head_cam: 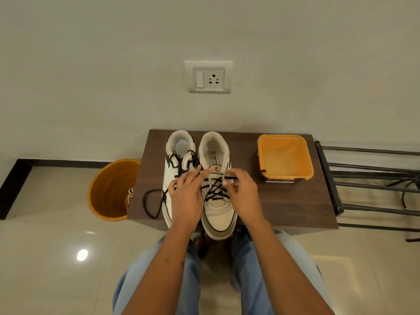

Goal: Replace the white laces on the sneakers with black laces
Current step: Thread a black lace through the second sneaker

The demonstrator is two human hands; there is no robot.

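Observation:
Two white sneakers stand side by side on a small brown table (pixel 284 201), toes toward me. The right sneaker (pixel 219 214) has a black lace (pixel 216 192) crisscrossed through its lower eyelets. The left sneaker (pixel 179 146) also carries a black lace, whose loose end (pixel 151 203) loops onto the table at the left. My left hand (pixel 187 196) lies over the left sneaker with straight fingers reaching onto the right sneaker's tongue. My right hand (pixel 242 192) pinches the black lace end at an upper eyelet on the right sneaker's right side.
An empty orange square container (pixel 285 155) stands on the table's right part. An orange bucket (pixel 111 189) with something white inside sits on the floor to the left. A dark metal rack (pixel 368 178) is on the right. A wall socket (pixel 209 77) is above.

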